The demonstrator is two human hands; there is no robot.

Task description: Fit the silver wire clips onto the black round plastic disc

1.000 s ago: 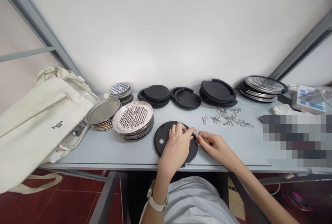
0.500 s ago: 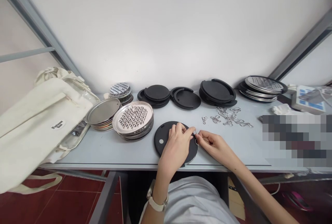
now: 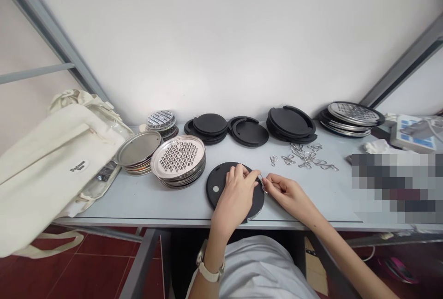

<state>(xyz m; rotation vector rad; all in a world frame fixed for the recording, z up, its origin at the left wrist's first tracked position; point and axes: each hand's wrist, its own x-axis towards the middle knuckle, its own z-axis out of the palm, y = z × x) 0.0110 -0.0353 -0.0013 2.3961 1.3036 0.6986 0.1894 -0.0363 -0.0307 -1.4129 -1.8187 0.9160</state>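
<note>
My left hand (image 3: 237, 193) lies over a flat black round disc (image 3: 221, 180) with a small white-centred hole, gripping it near the right rim. My right hand (image 3: 282, 193) pinches a small bent wire clip (image 3: 264, 186) between thumb and fingers. That clip sits at the disc's right edge, right by my left fingertips, which partly hide the contact point. A loose pile of similar wire clips (image 3: 304, 157) lies further right on the table.
The grey table (image 3: 110, 200) holds stacks of metal graters (image 3: 178, 160), plain metal discs (image 3: 138, 149) and black discs (image 3: 290, 123). More graters (image 3: 355, 114) stand at the back right. A cream tote bag (image 3: 51, 160) lies at left. A blurred patch covers the right end.
My right hand has moved slightly left, bringing the wire clip closer against the disc's rim. The left hand and disc stay nearly still.
</note>
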